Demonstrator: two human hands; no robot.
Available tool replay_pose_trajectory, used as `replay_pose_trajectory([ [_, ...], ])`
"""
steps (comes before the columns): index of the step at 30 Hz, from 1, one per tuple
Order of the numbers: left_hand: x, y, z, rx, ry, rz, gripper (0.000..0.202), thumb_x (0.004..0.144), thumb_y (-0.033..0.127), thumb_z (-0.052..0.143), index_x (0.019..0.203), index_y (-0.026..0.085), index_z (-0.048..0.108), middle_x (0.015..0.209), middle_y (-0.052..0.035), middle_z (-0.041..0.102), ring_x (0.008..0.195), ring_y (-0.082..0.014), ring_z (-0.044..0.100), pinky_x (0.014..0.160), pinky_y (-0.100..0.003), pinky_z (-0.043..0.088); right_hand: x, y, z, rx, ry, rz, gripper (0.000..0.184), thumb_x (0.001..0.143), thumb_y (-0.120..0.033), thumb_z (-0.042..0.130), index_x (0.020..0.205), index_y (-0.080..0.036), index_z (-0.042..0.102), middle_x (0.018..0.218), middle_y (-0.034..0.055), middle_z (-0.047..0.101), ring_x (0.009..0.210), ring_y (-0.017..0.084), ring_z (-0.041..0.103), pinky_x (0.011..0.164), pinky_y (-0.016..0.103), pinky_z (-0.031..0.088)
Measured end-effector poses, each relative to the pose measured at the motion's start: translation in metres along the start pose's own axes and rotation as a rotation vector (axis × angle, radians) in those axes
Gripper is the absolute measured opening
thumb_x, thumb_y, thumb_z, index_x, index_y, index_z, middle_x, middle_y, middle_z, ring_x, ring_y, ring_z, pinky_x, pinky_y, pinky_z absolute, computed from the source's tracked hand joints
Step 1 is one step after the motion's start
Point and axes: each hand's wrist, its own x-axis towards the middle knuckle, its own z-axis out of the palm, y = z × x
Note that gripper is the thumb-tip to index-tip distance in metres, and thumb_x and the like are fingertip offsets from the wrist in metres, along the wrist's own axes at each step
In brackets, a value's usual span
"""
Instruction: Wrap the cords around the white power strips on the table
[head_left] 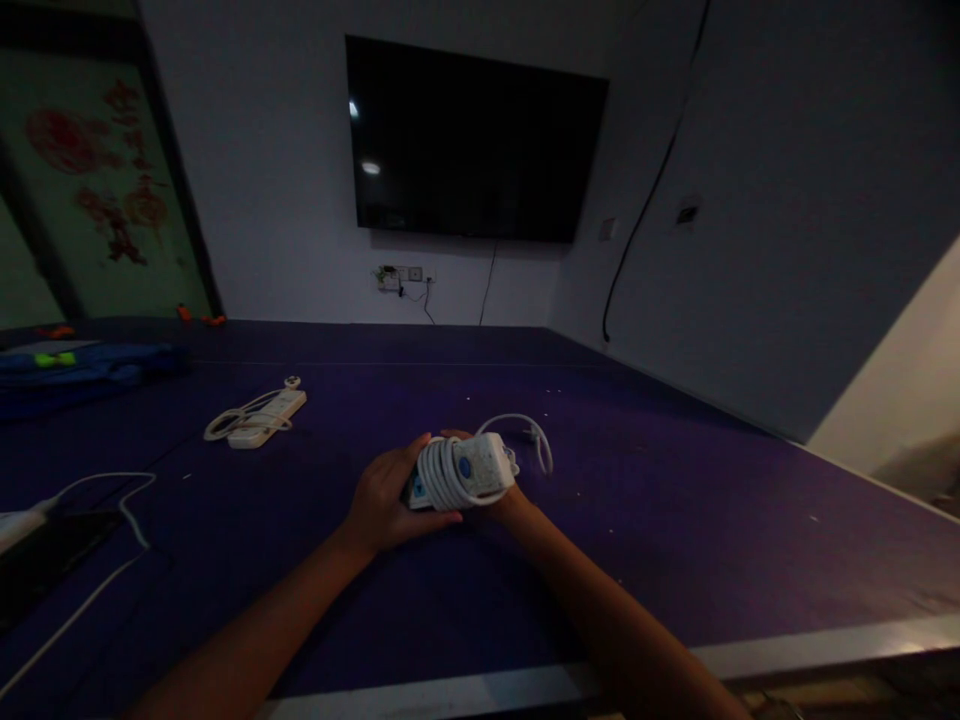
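Observation:
A white power strip (486, 466) with its white cord wound several times around it is held just above the purple table, between both hands. My left hand (390, 495) grips its left end, thumb along the near side and fingers over the far side. Under and behind the right part lies my right hand (499, 500), mostly hidden by the strip, with fingertips showing at the far edge. A loose loop of cord (544, 445) reaches out to the right beyond the strip.
A second white power strip (268, 418) with bundled cord lies left on the purple table (360, 390). Farther left are a dark flat object (60, 560) with a white cable and some blue cloth (90, 365). A television (472, 140) hangs on the wall.

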Motion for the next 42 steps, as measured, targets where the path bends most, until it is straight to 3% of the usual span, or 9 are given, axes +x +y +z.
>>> replay_pose_trajectory([
  [3,-0.001,-0.004,0.003,-0.067,0.018,-0.058,0.086,0.065,0.066,0.060,0.132,0.016,0.039,0.114,-0.0158,0.062,0.101,-0.0276,0.062,0.087,-0.041,0.049,0.000,0.006,0.006,0.147,-0.010,-0.054,0.046,0.071,-0.033,0.061,0.116,-0.024,0.054,0.115,0.0080,0.062,0.106,0.021,0.058,0.092,0.035,0.045],
  [8,0.000,-0.003,0.007,-0.213,0.037,-0.219,0.076,0.061,0.056,0.070,0.123,0.017,0.050,0.113,-0.0135,0.064,0.102,-0.0268,0.061,0.088,-0.040,0.048,0.004,0.015,0.010,-0.166,0.045,-0.050,0.024,0.070,-0.022,0.060,0.094,-0.019,0.063,0.103,0.0105,0.067,0.099,0.025,0.060,0.091,0.040,0.044],
  [11,0.004,0.000,0.007,-0.317,0.060,-0.354,0.067,0.062,0.051,0.071,0.117,0.017,0.054,0.108,-0.0108,0.066,0.097,-0.0249,0.063,0.085,-0.036,0.050,0.006,0.007,0.012,-0.311,-0.008,-0.055,0.026,0.073,-0.013,0.051,0.095,-0.018,0.063,0.104,0.0102,0.067,0.102,0.023,0.059,0.089,0.035,0.045],
  [14,0.009,0.002,0.007,-0.392,0.118,-0.501,0.061,0.063,0.051,0.069,0.111,0.015,0.057,0.102,-0.0098,0.067,0.092,-0.0242,0.063,0.080,-0.034,0.050,0.006,-0.009,0.013,-0.454,-0.102,0.041,0.025,0.074,-0.009,0.047,0.093,-0.016,0.062,0.094,0.0101,0.069,0.091,0.021,0.063,0.078,0.028,0.046],
  [20,0.014,-0.005,0.008,-0.445,0.184,-0.721,0.053,0.067,0.053,0.064,0.102,0.014,0.059,0.094,-0.0088,0.068,0.084,-0.0220,0.064,0.073,-0.031,0.049,0.005,-0.029,0.015,-0.585,-0.205,0.010,0.027,0.089,-0.022,0.040,0.109,-0.018,0.057,0.095,0.0072,0.069,0.084,0.017,0.064,0.067,0.022,0.041],
  [28,0.018,-0.010,0.005,-0.336,0.146,-0.818,0.057,0.061,0.059,0.065,0.096,0.014,0.061,0.087,-0.0085,0.068,0.077,-0.0222,0.063,0.068,-0.031,0.047,0.006,-0.036,0.011,-0.820,-0.227,0.131,0.027,0.092,-0.029,0.037,0.093,-0.019,0.061,0.090,0.0059,0.069,0.085,0.017,0.064,0.065,0.023,0.037],
  [35,0.016,-0.020,0.010,-0.284,0.092,-0.933,0.057,0.064,0.063,0.060,0.094,0.014,0.062,0.087,-0.0091,0.068,0.078,-0.0238,0.063,0.069,-0.032,0.046,0.006,-0.043,0.016,-0.972,-0.357,0.046,0.030,0.094,-0.029,0.032,0.098,-0.017,0.059,0.092,0.0090,0.068,0.080,0.018,0.065,0.062,0.024,0.040],
  [42,0.013,-0.015,0.014,0.007,-0.079,-0.842,0.068,0.068,0.061,0.059,0.118,0.016,0.052,0.105,-0.0136,0.066,0.098,-0.0276,0.061,0.077,-0.033,0.045,0.003,-0.037,0.016,-1.015,-0.371,-0.048,0.031,0.093,-0.026,0.032,0.105,-0.013,0.058,0.095,0.0126,0.067,0.081,0.019,0.063,0.064,0.025,0.042],
])
